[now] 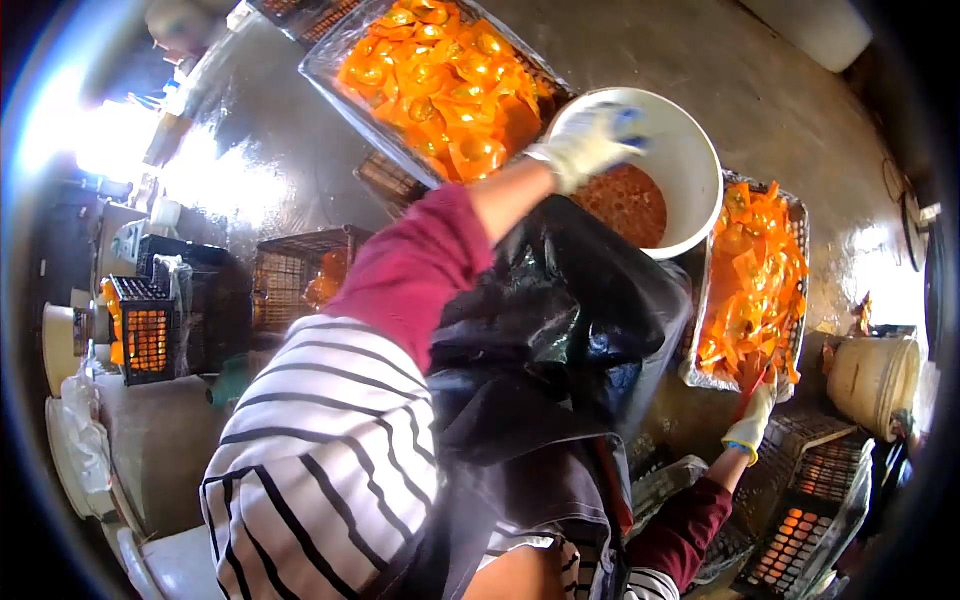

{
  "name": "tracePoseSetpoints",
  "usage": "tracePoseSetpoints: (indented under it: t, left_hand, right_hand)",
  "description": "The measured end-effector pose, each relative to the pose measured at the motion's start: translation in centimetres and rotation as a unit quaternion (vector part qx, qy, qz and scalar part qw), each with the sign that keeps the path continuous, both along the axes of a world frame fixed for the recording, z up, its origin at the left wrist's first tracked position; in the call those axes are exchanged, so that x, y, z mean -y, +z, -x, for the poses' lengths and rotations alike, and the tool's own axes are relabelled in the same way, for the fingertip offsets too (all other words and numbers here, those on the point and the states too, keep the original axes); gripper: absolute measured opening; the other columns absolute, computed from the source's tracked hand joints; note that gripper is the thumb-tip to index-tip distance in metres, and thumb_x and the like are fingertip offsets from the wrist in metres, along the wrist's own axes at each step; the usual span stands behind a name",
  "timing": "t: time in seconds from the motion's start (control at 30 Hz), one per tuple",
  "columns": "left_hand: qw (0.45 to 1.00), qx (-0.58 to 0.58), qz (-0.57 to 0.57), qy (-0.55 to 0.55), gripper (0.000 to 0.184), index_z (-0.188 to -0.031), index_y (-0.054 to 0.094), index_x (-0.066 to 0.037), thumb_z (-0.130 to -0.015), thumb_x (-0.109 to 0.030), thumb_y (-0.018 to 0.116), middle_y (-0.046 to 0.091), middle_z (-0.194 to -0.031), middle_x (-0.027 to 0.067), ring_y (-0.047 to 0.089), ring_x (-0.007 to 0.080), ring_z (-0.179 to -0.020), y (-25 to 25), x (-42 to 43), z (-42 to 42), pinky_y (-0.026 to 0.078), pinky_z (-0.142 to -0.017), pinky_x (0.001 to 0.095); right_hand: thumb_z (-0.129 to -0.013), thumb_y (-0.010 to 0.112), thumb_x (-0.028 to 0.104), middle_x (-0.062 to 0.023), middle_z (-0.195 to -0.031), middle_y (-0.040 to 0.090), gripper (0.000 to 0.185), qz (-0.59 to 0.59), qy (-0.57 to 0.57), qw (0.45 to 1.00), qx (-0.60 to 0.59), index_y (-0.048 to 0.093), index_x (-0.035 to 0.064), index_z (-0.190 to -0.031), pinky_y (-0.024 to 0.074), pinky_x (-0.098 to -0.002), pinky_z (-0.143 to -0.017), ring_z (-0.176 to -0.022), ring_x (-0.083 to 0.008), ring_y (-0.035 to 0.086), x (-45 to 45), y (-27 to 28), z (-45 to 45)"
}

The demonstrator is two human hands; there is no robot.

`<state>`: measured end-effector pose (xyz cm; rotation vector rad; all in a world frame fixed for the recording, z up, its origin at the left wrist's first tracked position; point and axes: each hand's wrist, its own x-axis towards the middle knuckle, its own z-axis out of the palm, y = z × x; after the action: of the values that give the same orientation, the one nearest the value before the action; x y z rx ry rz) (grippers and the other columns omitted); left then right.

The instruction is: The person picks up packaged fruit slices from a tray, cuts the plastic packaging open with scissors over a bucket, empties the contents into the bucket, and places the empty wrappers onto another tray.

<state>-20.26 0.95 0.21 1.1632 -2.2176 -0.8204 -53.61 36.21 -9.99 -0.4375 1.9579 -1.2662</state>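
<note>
My left hand [598, 145], in a white glove with blue on the fingers, is over the white bucket [703, 190]. Motion smears its fingers, so its grip is unclear. Reddish-brown, wet-looking contents [630, 205] lie low in the bucket. My right hand [755, 420], in a whitish glove with a yellow cuff, is at the near end of a lined crate of cut orange pieces [750, 290]. It is closed around a thin red tool [747, 398] whose working end I cannot make out. The shiny pieces resemble cut peppers.
Another plastic-lined crate [325, 62] heaped with orange pieces [440, 85] stands beyond the bucket to the left. A black apron [560, 300] covers my lap. Black crates [800, 530] stand at lower right, near a beige tub [872, 385]. A brown crate [300, 280] sits left.
</note>
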Motion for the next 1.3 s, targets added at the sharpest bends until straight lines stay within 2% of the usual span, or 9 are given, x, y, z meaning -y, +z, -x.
tracePoseSetpoints:
  t: [0.13, 0.37, 0.53, 0.6, 0.67, 0.83, 1.07, 1.1, 1.3]
  left_hand:
    - [0.927, 0.347, 0.062, 0.128, 0.066, -0.129, 0.048, -0.012, -0.075, -0.046, 0.066, 0.054, -0.122, 0.0159, 0.052, 0.0328, -0.111, -5.0, 1.7, -14.6, 0.042, -0.095, 0.0398]
    - [0.924, 0.351, 0.036, 0.147, 0.053, -0.126, 0.051, -0.016, -0.081, -0.042, 0.06, 0.058, -0.115, 0.0169, 0.055, 0.032, -0.108, -10.0, 2.9, -17.7, 0.043, -0.093, 0.0408]
    - [0.938, -0.08, -0.305, 0.146, 0.037, -0.116, 0.06, -0.018, -0.084, -0.036, 0.062, 0.055, -0.078, -0.002, 0.049, 0.008, -0.064, -11.3, 6.3, -22.0, 0.041, -0.055, 0.0237]
    - [0.817, -0.292, -0.42, 0.264, 0.032, -0.112, 0.063, -0.014, -0.086, -0.032, 0.062, 0.062, -0.087, 0.0001, 0.057, 0.0102, -0.072, -6.5, 4.3, -22.1, 0.047, -0.062, 0.0254]
    - [0.702, -0.535, -0.468, 0.048, 0.053, -0.124, 0.052, -0.001, -0.086, -0.037, 0.059, 0.057, -0.123, 0.0127, 0.055, 0.0253, -0.113, -11.4, 7.0, -24.7, 0.048, -0.091, 0.0378]
    - [0.592, -0.631, -0.5, -0.048, 0.052, -0.132, 0.043, -0.002, -0.093, -0.037, 0.049, 0.05, -0.131, 0.0144, 0.048, 0.0264, -0.121, -3.6, 3.2, -22.0, 0.042, -0.099, 0.0367]
    - [0.7, -0.548, -0.457, -0.034, 0.041, -0.12, 0.053, 0.0, -0.089, -0.026, 0.059, 0.062, -0.112, 0.0116, 0.061, 0.0244, -0.101, -3.9, 4.7, -15.3, 0.048, -0.089, 0.033]
    - [0.839, -0.441, -0.318, -0.012, 0.037, -0.117, 0.056, 0.0, -0.088, -0.024, 0.06, 0.063, -0.108, 0.0112, 0.062, 0.0231, -0.098, -3.1, 4.1, -13.9, 0.049, -0.088, 0.0324]
    - [0.835, -0.402, -0.375, -0.024, 0.036, -0.112, 0.058, -0.001, -0.089, -0.028, 0.06, 0.065, -0.103, 0.0079, 0.062, 0.0153, -0.092, -2.9, 4.9, -3.8, 0.049, -0.083, 0.0257]
  right_hand:
    - [-0.088, 0.056, 0.024, -0.0099, -0.102, 0.064, 0.045, -0.086, 0.034, 0.996, -0.002, 0.049, -0.0026, -0.123, 0.0487, -0.0304, -0.082, -0.091, -0.0193, 0.062, -0.6, -3.7, 1.4]
    - [-0.087, 0.062, 0.034, -0.0122, -0.093, 0.065, 0.046, 0.016, 0.052, 0.998, 0.034, 0.05, 0.0022, -0.118, 0.0497, -0.0304, -0.07, -0.083, -0.0183, 0.063, 2.5, -0.3, -2.0]
    - [-0.091, 0.052, 0.022, -0.0087, -0.101, 0.063, 0.032, 0.0, 0.053, 0.999, -0.005, 0.053, 0.0009, -0.115, 0.0507, -0.0288, -0.077, -0.086, -0.0198, 0.063, 2.3, 1.7, -2.5]
    - [-0.091, 0.053, 0.024, -0.0098, -0.104, 0.062, 0.035, 0.015, 0.043, 0.999, 0.03, 0.051, 0.002, -0.118, 0.0507, -0.0298, -0.077, -0.088, -0.0204, 0.063, 2.8, 0.9, -2.1]
    - [-0.092, 0.054, 0.026, -0.0109, -0.106, 0.062, 0.038, 0.028, 0.031, 0.997, 0.066, 0.049, 0.003, -0.122, 0.0508, -0.0309, -0.078, -0.089, -0.021, 0.063, 3.2, 0.3, -1.8]
    - [-0.094, 0.051, 0.025, -0.0127, -0.109, 0.06, 0.037, 0.028, 0.029, 0.998, 0.057, 0.047, 0.0049, -0.124, 0.0534, -0.0307, -0.074, -0.089, -0.0226, 0.064, 5.6, 1.4, -2.5]
    - [-0.09, 0.06, 0.02, -0.0036, -0.089, 0.061, 0.037, 0.003, 0.069, 0.998, -0.001, 0.05, 0.0054, -0.122, 0.0439, -0.0236, -0.057, -0.071, -0.0113, 0.056, 7.5, 5.3, -7.4]
    - [-0.089, 0.06, 0.021, -0.0034, -0.088, 0.061, 0.037, 0.028, 0.089, 0.995, -0.035, 0.051, 0.0057, -0.122, 0.0438, -0.0235, -0.058, -0.071, -0.011, 0.056, 6.7, 3.0, -6.5]
    - [-0.086, 0.06, 0.009, -0.0074, -0.107, 0.062, 0.041, 0.031, 0.193, 0.961, -0.195, 0.05, 0.0046, -0.125, 0.0472, -0.0259, -0.071, -0.088, -0.0147, 0.059, 4.0, 0.2, -2.5]
